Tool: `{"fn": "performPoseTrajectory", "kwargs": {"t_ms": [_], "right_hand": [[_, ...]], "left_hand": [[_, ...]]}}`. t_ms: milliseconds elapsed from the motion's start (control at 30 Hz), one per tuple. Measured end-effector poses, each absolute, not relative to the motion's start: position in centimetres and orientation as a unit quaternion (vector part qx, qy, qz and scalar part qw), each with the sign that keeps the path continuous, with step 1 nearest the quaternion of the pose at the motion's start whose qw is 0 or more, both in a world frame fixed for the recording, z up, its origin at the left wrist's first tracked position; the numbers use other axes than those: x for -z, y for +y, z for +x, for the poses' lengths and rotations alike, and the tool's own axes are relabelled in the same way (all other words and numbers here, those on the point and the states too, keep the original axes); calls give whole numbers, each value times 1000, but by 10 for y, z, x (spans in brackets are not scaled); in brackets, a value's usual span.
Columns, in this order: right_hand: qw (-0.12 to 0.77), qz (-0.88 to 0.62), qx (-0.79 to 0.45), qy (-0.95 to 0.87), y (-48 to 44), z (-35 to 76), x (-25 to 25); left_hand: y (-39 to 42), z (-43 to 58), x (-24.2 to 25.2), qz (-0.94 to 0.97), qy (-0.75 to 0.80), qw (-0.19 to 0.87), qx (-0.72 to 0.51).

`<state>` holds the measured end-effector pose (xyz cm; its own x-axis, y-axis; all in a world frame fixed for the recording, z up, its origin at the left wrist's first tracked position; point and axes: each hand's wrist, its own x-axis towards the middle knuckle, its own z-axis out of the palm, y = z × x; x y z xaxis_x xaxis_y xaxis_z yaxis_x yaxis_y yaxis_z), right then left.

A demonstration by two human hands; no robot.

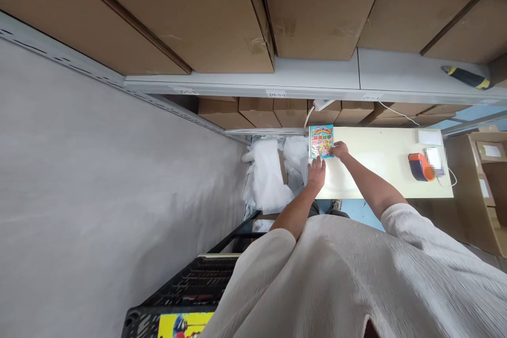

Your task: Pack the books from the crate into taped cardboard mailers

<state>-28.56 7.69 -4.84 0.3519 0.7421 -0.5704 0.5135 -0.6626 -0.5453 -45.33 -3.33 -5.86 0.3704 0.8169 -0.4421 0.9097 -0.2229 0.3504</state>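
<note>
A small picture book (321,140) with a bright blue, pink and yellow cover lies at the left end of the cream tabletop (376,153). At its lower edge is my left hand (316,172), fingers stretched out and slightly apart, fingertips touching the book. My right hand (339,150) has its fingers closed on the book's lower right edge. What the fingertips do beneath the edge is hidden.
White plastic bags (269,174) pile up left of the table. An orange and purple tape dispenser (420,167) stands to the right. Cardboard boxes (317,10) fill the shelf above. A black crate (190,280) is at lower left, a large carton (471,190) at right.
</note>
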Motion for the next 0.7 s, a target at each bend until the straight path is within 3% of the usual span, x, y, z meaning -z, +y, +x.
{"fn": "performPoseTrajectory", "kwargs": {"t_ms": [167, 400, 700], "right_hand": [[73, -825, -380, -412, 88, -285, 38], [206, -794, -322, -473, 86, -262, 20], [306, -775, -458, -311, -46, -193, 30]], "left_hand": [[-38, -451, 57, 774, 571, 265, 69], [-37, -458, 54, 775, 565, 269, 89], [-32, -458, 53, 775, 562, 259, 126]]}}
